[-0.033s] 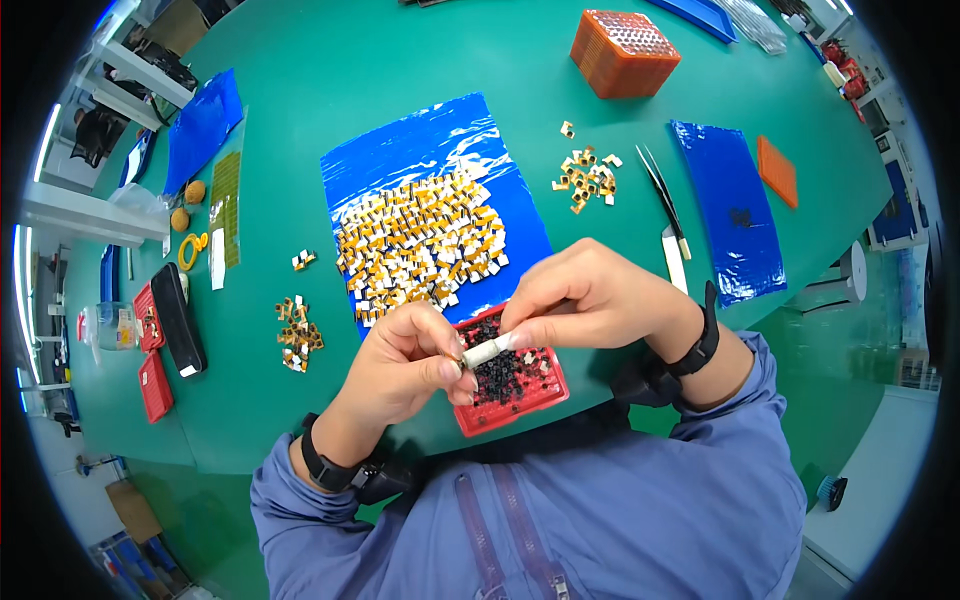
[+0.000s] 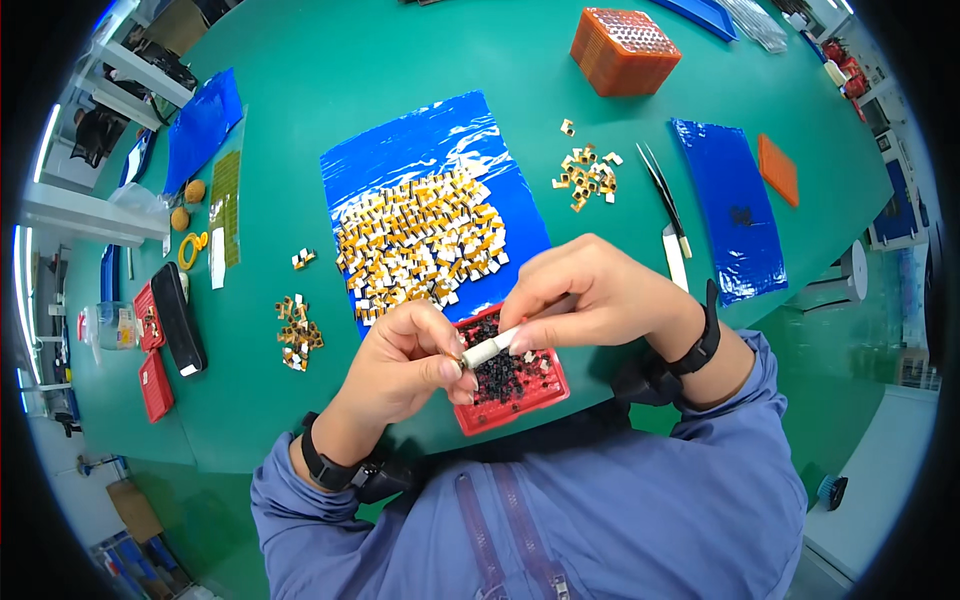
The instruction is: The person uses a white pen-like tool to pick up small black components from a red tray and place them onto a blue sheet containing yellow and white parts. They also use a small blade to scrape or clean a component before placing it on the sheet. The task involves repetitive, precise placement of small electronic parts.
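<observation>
My left hand pinches a small piece with a gold-coloured edge and a white, tube-like strip lying along it. From the other side, my right hand grips the upper end of this white strip between thumb and forefinger. Both hands are closed and meet over a red tray of small black parts, with a few pale bits among them. Just beyond lies a blue sheet bearing a dense pile of white-and-gold flex pieces. My fingers partly hide the held piece.
Loose flex pieces lie left and right of the sheet. Tweezers rest beside a second blue sheet. Stacked orange trays stand at the back. A black case and yellow scissors are at left.
My right hand has shifted very slightly upward, and a little more of the white strip shows between the fingertips. My left hand looks the same.
</observation>
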A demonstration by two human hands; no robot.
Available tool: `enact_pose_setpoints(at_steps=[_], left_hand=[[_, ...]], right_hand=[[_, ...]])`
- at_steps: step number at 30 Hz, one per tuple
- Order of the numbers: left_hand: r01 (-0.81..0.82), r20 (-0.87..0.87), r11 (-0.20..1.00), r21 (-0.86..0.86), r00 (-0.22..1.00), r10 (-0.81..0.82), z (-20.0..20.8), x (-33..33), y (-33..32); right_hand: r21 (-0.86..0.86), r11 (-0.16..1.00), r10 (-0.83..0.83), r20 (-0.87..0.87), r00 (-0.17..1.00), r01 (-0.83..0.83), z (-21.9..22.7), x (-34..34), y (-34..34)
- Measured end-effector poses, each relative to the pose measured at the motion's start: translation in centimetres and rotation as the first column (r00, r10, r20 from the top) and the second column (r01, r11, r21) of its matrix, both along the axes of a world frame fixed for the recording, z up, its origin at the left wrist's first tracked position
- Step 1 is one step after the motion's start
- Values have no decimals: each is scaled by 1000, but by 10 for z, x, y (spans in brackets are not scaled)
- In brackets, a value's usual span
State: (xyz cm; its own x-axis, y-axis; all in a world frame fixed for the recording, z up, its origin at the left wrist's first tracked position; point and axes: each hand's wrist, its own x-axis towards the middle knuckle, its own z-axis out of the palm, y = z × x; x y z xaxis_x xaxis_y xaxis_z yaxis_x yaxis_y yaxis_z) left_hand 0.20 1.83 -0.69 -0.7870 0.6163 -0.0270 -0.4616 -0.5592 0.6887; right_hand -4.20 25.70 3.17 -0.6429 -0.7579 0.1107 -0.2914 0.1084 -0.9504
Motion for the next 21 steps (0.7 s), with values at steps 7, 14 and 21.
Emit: enact_pose_setpoints(at_steps=[7,14,21], left_hand=[[12,11,1000,15,1000,-12,2,2,3],[9,-26,1000,8,1000,-9,2,0,2],[-32,-57,999,-8,998,32,1,0,4]], right_hand=[[12,1000,19,158,987,-21,-6,2,1],[-24,999,39,92,995,-37,-5,1,3],[-24,999,26,91,995,-24,-4,1,3]])
